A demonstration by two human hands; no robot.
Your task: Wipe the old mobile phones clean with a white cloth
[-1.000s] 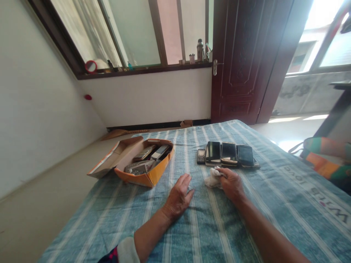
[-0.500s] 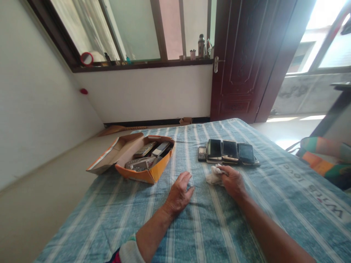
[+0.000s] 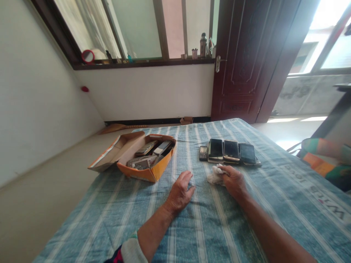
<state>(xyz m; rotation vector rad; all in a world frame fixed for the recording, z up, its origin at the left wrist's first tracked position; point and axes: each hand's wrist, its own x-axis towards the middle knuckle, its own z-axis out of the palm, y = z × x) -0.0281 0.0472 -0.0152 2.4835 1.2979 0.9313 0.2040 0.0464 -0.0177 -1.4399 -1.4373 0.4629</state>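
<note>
My left hand (image 3: 181, 190) rests on the striped blue cloth (image 3: 192, 233) with its fingers apart and nothing in it. In my right hand (image 3: 234, 180) is a crumpled white tissue (image 3: 216, 176), pinched between thumb and fingers just above the cloth. Beyond that hand lies a row of mobile phones: a small keypad phone (image 3: 203, 153), then a black touchscreen phone (image 3: 215, 149), one with a pale frame (image 3: 231, 151) and a dark one (image 3: 248, 153). To the left of my left hand stands an orange cardboard box (image 3: 155, 172), its lid open, holding several old phones (image 3: 142, 163).
A brown door (image 3: 244, 84) and a window ledge (image 3: 142, 65) with a thermos (image 3: 203, 45) and small items are at the back. Colourful fabric (image 3: 326, 157) sits beyond the right edge of the bed-like surface. The box's open lid (image 3: 117, 149) leans out over the left edge.
The view has shifted very slightly. Both hands, the tissue, the phones and the box keep their places.
</note>
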